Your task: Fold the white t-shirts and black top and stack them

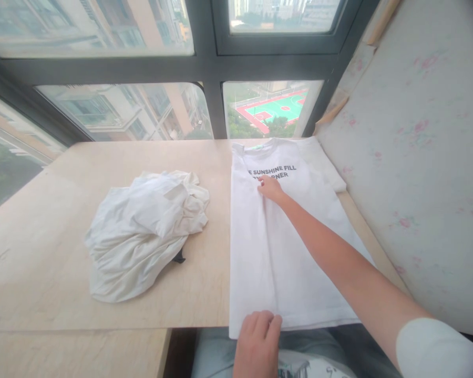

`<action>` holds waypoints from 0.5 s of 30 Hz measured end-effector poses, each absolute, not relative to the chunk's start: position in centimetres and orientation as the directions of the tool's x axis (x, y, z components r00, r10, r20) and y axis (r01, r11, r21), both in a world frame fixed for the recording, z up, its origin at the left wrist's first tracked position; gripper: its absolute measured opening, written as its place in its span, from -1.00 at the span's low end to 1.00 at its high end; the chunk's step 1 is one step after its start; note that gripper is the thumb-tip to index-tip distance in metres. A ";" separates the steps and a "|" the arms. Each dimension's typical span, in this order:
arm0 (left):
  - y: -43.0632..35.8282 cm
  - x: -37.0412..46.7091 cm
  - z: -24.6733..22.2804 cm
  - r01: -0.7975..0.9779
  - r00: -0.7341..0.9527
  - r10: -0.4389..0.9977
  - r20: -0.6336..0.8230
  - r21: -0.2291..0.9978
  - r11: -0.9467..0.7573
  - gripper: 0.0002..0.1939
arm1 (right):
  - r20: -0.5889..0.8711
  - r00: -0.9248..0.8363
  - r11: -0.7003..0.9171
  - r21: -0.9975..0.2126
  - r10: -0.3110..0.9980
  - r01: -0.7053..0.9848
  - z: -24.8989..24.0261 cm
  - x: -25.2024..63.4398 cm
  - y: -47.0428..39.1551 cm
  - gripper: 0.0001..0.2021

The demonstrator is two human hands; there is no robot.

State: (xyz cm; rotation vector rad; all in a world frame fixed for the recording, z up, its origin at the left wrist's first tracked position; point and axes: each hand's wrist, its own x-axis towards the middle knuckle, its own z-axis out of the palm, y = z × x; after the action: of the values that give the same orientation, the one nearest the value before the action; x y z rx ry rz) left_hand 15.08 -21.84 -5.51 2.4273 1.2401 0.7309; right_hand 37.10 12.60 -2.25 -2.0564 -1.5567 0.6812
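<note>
White cotton-look T-shirt with dark lettering (307, 289): on pale wooden surface (216, 252), one side folded inward. Right hand's (271, 190) fingers appear clamped on the fold near the lettering; left hand's (257, 341), on the hem. Even, light tension should keep the edge straight.

Soft matt white cloth on the right, pretty smooth, with flat dark lettering. Wrinkly off-white cloth heap (145, 231) on the left. Pale, smooth, wood-look tabletop (208, 273) underneath, low sheen.
</note>
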 end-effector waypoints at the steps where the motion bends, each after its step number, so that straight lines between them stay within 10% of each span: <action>1: -22.0 15.2 -6.1 0.663 0.491 0.820 0.293 0.484 -0.570 -0.60 | -0.116 0.234 -0.253 -0.632 0.965 0.732 -2.6 37.3 12.5 -0.61; 15: -20.1 14.5 -5.6 0.603 0.601 0.781 0.169 0.545 -0.582 -0.59 | -0.034 0.335 -0.290 -0.588 0.942 0.756 -1.2 43.4 4.9 -0.66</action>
State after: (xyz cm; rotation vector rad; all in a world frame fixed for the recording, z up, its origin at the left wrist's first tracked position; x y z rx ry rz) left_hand 14.53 -20.15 -5.60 2.3940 1.1032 0.5526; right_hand 43.44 4.89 -1.19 -2.1308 -1.4867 0.5233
